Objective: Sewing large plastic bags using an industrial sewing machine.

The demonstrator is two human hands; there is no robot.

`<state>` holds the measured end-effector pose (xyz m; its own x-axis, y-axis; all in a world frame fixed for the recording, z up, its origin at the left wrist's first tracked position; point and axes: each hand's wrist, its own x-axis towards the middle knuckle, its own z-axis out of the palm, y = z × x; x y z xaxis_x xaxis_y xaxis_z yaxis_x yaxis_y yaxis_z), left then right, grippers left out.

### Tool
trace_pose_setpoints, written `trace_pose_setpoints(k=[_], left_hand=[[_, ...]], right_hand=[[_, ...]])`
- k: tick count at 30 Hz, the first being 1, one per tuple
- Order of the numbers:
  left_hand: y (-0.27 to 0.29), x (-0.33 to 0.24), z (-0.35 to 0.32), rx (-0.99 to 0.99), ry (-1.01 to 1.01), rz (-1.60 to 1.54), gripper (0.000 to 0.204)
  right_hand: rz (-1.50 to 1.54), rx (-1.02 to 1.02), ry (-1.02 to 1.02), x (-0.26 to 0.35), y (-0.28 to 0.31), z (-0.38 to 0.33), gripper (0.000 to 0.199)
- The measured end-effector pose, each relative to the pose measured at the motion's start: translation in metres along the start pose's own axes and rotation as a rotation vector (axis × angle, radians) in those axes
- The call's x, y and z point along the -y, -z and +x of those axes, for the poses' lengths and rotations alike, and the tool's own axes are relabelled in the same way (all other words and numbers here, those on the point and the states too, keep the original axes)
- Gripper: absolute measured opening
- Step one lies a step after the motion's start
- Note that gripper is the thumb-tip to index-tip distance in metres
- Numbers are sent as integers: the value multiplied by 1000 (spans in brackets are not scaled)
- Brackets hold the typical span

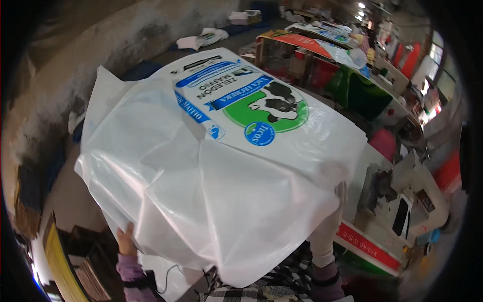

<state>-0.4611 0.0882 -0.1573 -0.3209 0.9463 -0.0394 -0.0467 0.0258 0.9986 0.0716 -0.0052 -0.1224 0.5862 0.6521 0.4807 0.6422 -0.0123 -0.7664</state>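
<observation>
A large white plastic sack (201, 201) is spread out in front of me, creased across its near half. Its far half carries blue bands and a black-and-white cow on a green oval. At the near left edge, my left hand (127, 239) is closed on the sack, thumb on top and the other fingers hidden beneath. My right hand (341, 195) is at the right edge, closed on the sack where the plastic draws to a corner. It is blurred and partly covered by the sheet.
To the right, a white sewing machine (420, 196) stands on a worktable with a red-and-green edge (370, 249). More tables with printed sheets (307, 43) run toward the back right. A rough wall (126, 45) lies along the left, with a yellow-edged board (60, 256) at lower left.
</observation>
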Motion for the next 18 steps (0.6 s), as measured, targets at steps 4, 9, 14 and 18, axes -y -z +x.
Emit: trace_pose_setpoints(k=[4,9,14,18], left_hand=[[116,-24,31,-382,-223,269,34],[194,-36,9,-572,-450,665,35],[184,63,15,-754,-257,564,38],[290,146,-23,-690,188,431,41]], right_hand=[[257,863,400,148,-16,28,73],[354,875,516,189,-90,-36,46],[-337,927,413,76,-187,-27,23],[244,575,64,6,-229,-49,28]])
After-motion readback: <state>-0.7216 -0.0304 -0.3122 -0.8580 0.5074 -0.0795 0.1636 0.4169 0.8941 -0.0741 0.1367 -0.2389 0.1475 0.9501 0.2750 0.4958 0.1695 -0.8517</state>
